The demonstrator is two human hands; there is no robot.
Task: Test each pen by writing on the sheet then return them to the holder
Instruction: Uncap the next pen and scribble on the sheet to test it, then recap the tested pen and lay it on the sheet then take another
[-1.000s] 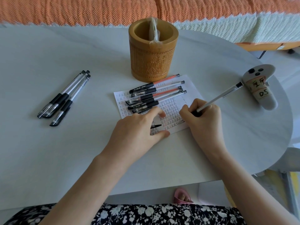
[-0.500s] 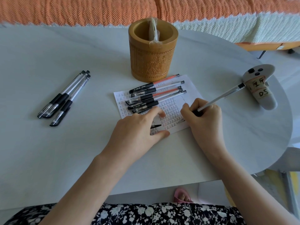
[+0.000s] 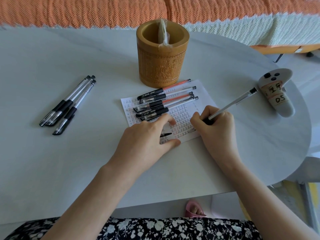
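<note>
A white sheet covered in rows of written marks lies in front of a carved brown holder. Several capped pens lie across the sheet's upper part. My right hand grips a clear pen with its tip down on the sheet's right side. My left hand rests flat on the sheet's lower left, fingers spread, with a black pen cap lying under its fingers. Three more pens lie together at the table's left.
A plastic-wrapped item stands inside the holder. A white controller with a handwritten label lies at the table's right edge. An orange and white blanket runs behind the table. The table's near edge is close to my lap.
The right hand has shifted very slightly on the sheet with the pen. The left hand and the loose pens have not moved.
</note>
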